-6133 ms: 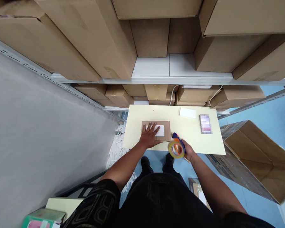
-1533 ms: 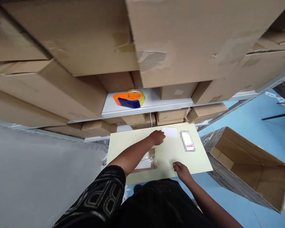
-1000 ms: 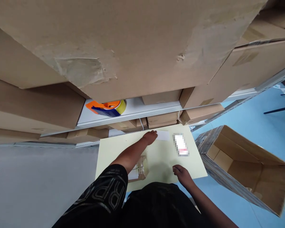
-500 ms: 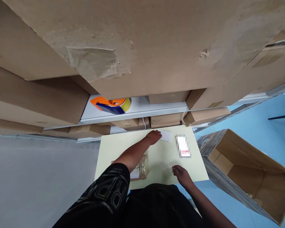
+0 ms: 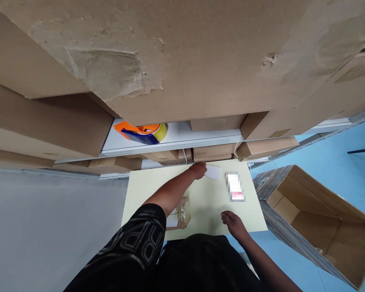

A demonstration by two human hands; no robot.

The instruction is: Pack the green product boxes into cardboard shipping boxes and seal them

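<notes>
"Where are the hands?"

"The left hand is near the far edge of the tabletop, right of its middle, and seems to pinch a white slip by its left end. The right hand is loosely clenched over the near edge, towards the right corner, nothing visible in it."

"What else is there?"

"A taped cardboard box by the near edge, partly hidden by the left forearm."

"How should the slip be held?"

"Lightly, I'd judge, by that one end, so it doesn't crease."
</notes>
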